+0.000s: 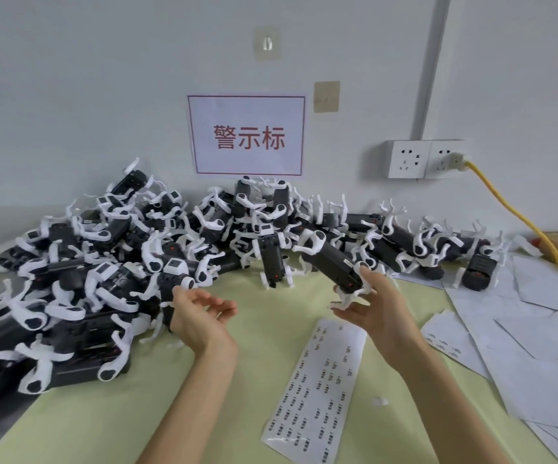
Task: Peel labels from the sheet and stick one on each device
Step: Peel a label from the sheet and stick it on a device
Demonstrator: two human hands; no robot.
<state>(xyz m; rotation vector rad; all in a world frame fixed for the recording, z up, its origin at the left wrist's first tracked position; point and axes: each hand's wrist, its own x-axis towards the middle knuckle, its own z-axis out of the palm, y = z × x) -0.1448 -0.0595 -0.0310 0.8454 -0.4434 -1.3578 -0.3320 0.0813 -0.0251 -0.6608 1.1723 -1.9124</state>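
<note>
Gripping a device (332, 264), right hand (376, 308) angles it up-left.

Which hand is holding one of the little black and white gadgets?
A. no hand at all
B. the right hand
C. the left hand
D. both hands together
B: the right hand has its fingers around the near end of a black device, while the left hand is held open, palm up, with nothing in it.
</note>
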